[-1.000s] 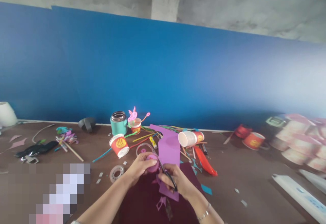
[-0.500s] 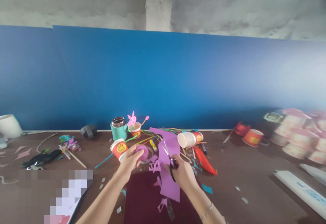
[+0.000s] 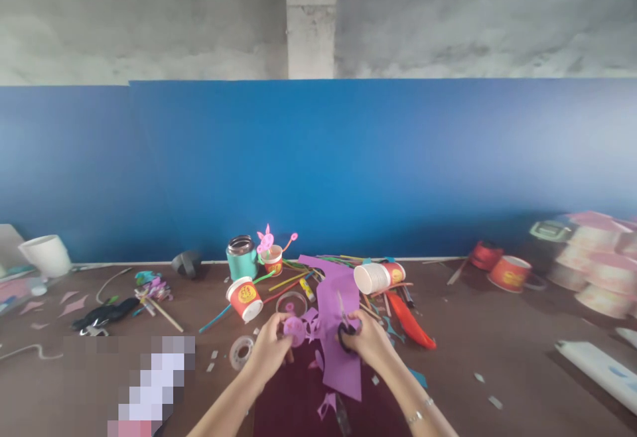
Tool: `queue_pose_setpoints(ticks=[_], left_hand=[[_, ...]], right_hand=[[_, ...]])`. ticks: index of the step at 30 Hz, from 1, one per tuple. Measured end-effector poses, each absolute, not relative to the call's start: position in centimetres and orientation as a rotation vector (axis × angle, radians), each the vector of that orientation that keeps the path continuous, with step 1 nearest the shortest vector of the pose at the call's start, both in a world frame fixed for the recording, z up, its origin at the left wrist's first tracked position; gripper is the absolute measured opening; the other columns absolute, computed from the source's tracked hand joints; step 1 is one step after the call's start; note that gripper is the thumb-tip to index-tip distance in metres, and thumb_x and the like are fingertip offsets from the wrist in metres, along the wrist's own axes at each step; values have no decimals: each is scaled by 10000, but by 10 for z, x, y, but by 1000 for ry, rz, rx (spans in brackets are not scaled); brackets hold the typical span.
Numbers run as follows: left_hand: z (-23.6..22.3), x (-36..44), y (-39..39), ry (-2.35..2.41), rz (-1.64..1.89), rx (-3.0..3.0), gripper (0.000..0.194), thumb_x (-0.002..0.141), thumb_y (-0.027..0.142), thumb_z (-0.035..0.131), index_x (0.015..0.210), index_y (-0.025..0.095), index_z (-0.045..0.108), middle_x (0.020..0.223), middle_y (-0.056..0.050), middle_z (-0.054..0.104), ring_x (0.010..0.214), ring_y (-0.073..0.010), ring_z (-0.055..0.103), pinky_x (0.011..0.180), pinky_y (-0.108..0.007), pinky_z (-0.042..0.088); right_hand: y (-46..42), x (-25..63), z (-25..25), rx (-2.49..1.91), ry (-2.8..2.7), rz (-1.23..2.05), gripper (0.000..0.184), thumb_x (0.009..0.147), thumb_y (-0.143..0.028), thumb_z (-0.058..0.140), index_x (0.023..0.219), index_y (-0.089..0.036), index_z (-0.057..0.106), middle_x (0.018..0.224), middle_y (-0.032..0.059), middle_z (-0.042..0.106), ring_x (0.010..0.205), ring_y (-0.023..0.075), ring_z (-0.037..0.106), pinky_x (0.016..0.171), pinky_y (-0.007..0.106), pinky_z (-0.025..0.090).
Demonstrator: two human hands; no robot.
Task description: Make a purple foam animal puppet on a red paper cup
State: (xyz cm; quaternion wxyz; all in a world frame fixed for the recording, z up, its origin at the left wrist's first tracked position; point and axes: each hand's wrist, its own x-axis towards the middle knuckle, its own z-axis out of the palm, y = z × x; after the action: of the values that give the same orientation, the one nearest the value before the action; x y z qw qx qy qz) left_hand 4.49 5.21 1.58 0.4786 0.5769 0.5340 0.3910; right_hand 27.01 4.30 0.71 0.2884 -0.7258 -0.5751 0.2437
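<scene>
My left hand (image 3: 269, 351) pinches a round purple paper piece (image 3: 295, 333) at its edge, over the dark maroon mat (image 3: 288, 404). My right hand (image 3: 371, 339) is closed around the black handles of a pair of scissors (image 3: 343, 331), whose blades point away from me over a long purple sheet (image 3: 341, 374). Between the hands lie purple cut-outs (image 3: 312, 324). Left of my left hand are a clear tape roll (image 3: 241, 353) and a tilted red-and-white paper cup (image 3: 245, 299).
Behind stand a teal flask (image 3: 242, 261) and a cup with a pink paper figure (image 3: 267, 239). Stacked paper cups (image 3: 371, 279) lie beside a red pouch (image 3: 409, 321). A power strip (image 3: 597, 374) and more cups (image 3: 510, 274) are at right, a phone-like blurred area at lower left.
My left hand has moved right and lower with the purple round piece, closer to the scissors. The tape roll now shows beside it. The view has tilted up and shifted left.
</scene>
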Motion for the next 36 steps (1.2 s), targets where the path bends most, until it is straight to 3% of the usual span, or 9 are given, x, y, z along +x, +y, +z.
queue_pose_setpoints(ticks=[7,9,11,13,16,19,25,31,36], left_hand=[[27,48,82,1559,899,1657,429,732,79,412,1157,129,433,851,-71,671,493,-151,628,453,-254,460],[29,50,91,1608,895,1727,434,719,47,430,1144,127,469,969,-112,665,736,-196,677,634,-290,505],[31,51,95,1650,889,1818,455,697,27,481,1140,125,502,1123,-148,611,1028,-245,606,842,-329,458],[36,49,95,1687,875,1892,503,696,50,530,1191,135,491,1232,-166,533,1134,-288,532,919,-376,405],[48,37,89,1776,880,2003,524,759,126,521,1271,188,429,1278,-151,470,1113,-298,526,893,-407,409],[58,17,88,2132,944,2193,440,833,219,455,1266,149,423,1185,-164,517,1099,-304,504,895,-411,398],[52,-9,107,2528,621,1748,808,744,576,495,1339,62,311,1236,-248,491,1150,-434,428,892,-510,343],[50,-5,101,2395,772,1728,797,755,432,502,1390,69,186,1223,-237,478,1086,-359,526,900,-480,364],[60,22,68,2243,1277,2132,743,766,350,535,1391,131,197,1272,-194,450,1214,-327,421,1034,-520,246]], right_hand=[[46,268,2,-1835,-1590,488,178,661,-137,567,831,-179,599,489,-54,520,531,156,538,531,224,320],[46,268,4,-1833,-1613,483,155,674,-138,555,818,-171,601,485,-49,514,519,158,529,524,227,311],[45,268,6,-1831,-1624,483,134,688,-150,549,810,-165,602,494,-43,516,518,161,529,526,231,314],[45,268,6,-1819,-1642,488,114,710,-168,537,805,-164,600,492,-40,513,517,163,529,525,232,315],[45,269,5,-1819,-1673,491,110,738,-191,514,806,-167,597,492,-37,505,511,162,524,515,229,312],[45,269,4,-1841,-1704,464,115,750,-199,507,812,-166,599,529,-21,529,522,161,527,520,228,318],[42,267,7,-1815,-1711,400,103,740,-189,523,787,-177,614,617,18,611,603,175,575,568,232,348],[40,267,8,-1781,-1682,395,108,740,-209,519,762,-184,621,581,16,599,567,181,572,561,248,358],[38,263,15,-1552,-1518,475,142,755,-311,540,730,-192,614,527,-13,520,516,157,508,534,254,363]])
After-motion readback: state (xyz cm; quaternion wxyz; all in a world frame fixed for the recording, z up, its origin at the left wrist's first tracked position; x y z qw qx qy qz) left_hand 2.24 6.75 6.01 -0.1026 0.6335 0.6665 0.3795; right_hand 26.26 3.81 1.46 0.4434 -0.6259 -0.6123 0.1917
